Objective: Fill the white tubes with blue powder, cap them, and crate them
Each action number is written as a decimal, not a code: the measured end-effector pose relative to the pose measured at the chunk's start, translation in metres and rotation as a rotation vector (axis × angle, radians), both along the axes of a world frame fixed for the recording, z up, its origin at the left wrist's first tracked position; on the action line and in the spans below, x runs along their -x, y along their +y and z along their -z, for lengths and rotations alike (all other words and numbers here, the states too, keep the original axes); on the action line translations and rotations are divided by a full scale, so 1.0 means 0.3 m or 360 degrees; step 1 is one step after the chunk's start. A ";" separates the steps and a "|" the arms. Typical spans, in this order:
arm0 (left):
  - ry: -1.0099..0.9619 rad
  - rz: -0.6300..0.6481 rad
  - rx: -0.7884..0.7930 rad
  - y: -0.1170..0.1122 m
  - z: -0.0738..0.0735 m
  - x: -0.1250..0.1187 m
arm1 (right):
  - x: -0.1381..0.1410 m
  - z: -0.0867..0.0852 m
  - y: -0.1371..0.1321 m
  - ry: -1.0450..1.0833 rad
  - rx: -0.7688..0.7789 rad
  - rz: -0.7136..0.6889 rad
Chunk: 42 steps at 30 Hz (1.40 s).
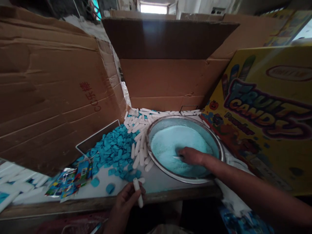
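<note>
My left hand [126, 199] is closed around a white plastic tube [137, 192] at the table's front edge, its open end facing up. The end of another white tube [141, 179] shows just behind those fingers; whether I hold it too is unclear. My right hand [191, 156] reaches into a wide metal bowl [220, 143] and dips to the pale blue powder [180, 136]. Its fingers are closed, with a small whitish tip sticking out; the rest is hidden. Left of the bowl lie many white tubes [141, 156] and a heap of blue caps [114, 148].
Cardboard walls [165, 78] enclose the back and left. A yellow fruit candy box [268, 113] leans at the right. Printed sachets [73, 178] lie at the front left beside more white tubes [21, 185]. Blue packets [248, 221] sit below, lower right.
</note>
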<state>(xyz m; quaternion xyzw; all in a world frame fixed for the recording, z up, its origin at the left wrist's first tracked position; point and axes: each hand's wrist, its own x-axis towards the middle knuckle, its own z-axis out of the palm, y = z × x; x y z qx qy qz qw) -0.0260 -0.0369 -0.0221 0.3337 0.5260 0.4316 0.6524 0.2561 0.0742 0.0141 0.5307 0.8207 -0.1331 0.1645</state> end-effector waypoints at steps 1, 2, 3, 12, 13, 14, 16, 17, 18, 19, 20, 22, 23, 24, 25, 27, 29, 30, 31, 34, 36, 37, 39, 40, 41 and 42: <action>-0.0004 -0.0001 0.0009 0.000 0.002 0.000 | -0.001 0.001 0.000 0.0000 -0.0003 -0.0020; 0.0000 -0.0002 0.0019 -0.001 0.003 -0.001 | -0.001 0.004 -0.001 -0.0007 -0.0008 -0.0042; 0.0011 -0.0007 0.0025 -0.002 0.003 -0.001 | -0.001 0.009 -0.003 -0.0019 -0.0014 -0.0065; 0.0041 -0.0008 -0.0004 -0.006 -0.008 -0.009 | 0.009 0.042 -0.028 -0.0097 -0.0212 -0.0217; 0.0044 -0.0008 -0.0011 -0.005 -0.007 -0.008 | 0.005 0.036 -0.024 -0.0099 -0.0235 -0.0224; 0.0044 -0.0001 -0.0016 -0.005 -0.006 -0.006 | -0.002 0.028 -0.019 -0.0100 -0.0260 -0.0228; 0.0040 0.0009 -0.0023 -0.004 0.000 0.000 | -0.015 0.011 -0.004 -0.0104 -0.0310 -0.0221; 0.0039 0.0012 -0.0024 -0.004 0.004 0.004 | -0.019 0.005 0.005 -0.0109 -0.0327 -0.0212; 0.0042 0.0010 -0.0022 -0.004 0.009 0.007 | -0.019 0.003 0.015 -0.0114 -0.0335 -0.0202; 0.0048 0.0009 -0.0021 -0.004 0.013 0.010 | -0.014 0.004 0.022 -0.0116 -0.0333 -0.0194; 0.0057 0.0005 -0.0024 -0.004 0.016 0.012 | -0.002 0.009 0.028 -0.0112 -0.0319 -0.0190; 0.0090 -0.0001 -0.0038 -0.007 0.017 0.014 | 0.037 0.027 0.033 -0.0071 -0.0277 -0.0201; 0.0110 -0.0007 -0.0052 -0.009 0.015 0.014 | 0.061 0.037 0.032 -0.0036 -0.0252 -0.0210; 0.0128 -0.0012 -0.0069 -0.011 0.012 0.014 | 0.084 0.046 0.030 0.0004 -0.0229 -0.0215; 0.0140 -0.0015 -0.0086 -0.015 0.008 0.015 | 0.104 0.053 0.028 0.0050 -0.0211 -0.0214; 0.0144 -0.0029 -0.0112 -0.023 0.002 0.018 | 0.127 0.057 0.025 0.0158 -0.0185 -0.0198; 0.0128 -0.0071 -0.0111 -0.030 0.001 0.023 | 0.123 0.049 0.025 0.0291 -0.0164 -0.0176; 0.0116 -0.0099 -0.0100 -0.032 0.004 0.025 | 0.113 0.043 0.027 0.0362 -0.0153 -0.0165; 0.0101 -0.0122 -0.0085 -0.033 0.008 0.026 | 0.101 0.037 0.028 0.0429 -0.0144 -0.0152; 0.0066 -0.0139 -0.0049 -0.030 0.018 0.024 | 0.065 0.023 0.029 0.0588 -0.0132 -0.0098; 0.0077 -0.0110 -0.0053 -0.026 0.019 0.017 | 0.052 0.022 0.027 0.0652 -0.0133 -0.0071; 0.0090 -0.0097 -0.0063 -0.024 0.016 0.013 | 0.049 0.023 0.026 0.0675 -0.0135 -0.0063; 0.0111 -0.0078 -0.0086 -0.023 0.007 0.006 | 0.046 0.026 0.025 0.0713 -0.0143 -0.0060; 0.0116 -0.0076 -0.0093 -0.022 0.002 0.005 | 0.045 0.027 0.025 0.0735 -0.0155 -0.0080; 0.0116 -0.0083 -0.0099 -0.022 -0.002 0.004 | 0.044 0.028 0.026 0.0758 -0.0175 -0.0116; 0.0110 -0.0100 -0.0106 -0.022 -0.004 0.004 | 0.042 0.027 0.026 0.0775 -0.0205 -0.0166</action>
